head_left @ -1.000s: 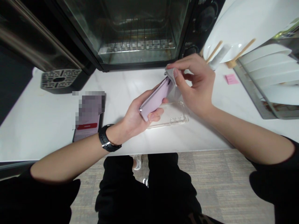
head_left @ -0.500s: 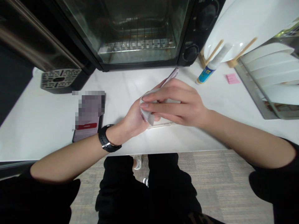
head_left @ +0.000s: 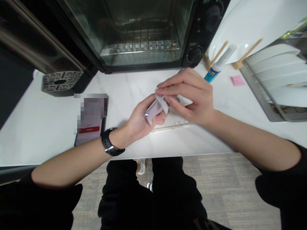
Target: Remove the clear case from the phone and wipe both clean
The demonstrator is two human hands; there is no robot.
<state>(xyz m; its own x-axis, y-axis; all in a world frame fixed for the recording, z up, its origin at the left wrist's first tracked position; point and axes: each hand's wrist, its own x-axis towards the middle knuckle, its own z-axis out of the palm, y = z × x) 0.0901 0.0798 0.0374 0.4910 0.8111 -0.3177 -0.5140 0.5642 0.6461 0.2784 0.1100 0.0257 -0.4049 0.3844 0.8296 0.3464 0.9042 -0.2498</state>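
Observation:
My left hand [head_left: 141,119] grips the near end of a pale lilac phone [head_left: 153,112], held tilted above the white counter. My right hand [head_left: 192,95] pinches a small white wipe [head_left: 162,101] and presses it against the phone's back, covering most of the phone. A clear phone case [head_left: 176,123] lies flat on the counter just under both hands. A black watch is on my left wrist.
A second phone [head_left: 90,123] lies on the counter to the left. A black toaster oven [head_left: 144,32] stands behind, a dark appliance with a drip grille [head_left: 59,81] at far left. A small tube [head_left: 217,68], a pink sticky note [head_left: 237,80] and a rack of white plates [head_left: 275,73] are at right.
My right hand slid the wipe from the phone's far end down to its near end, and has now moved back up toward the middle. My left hand kept its hold.

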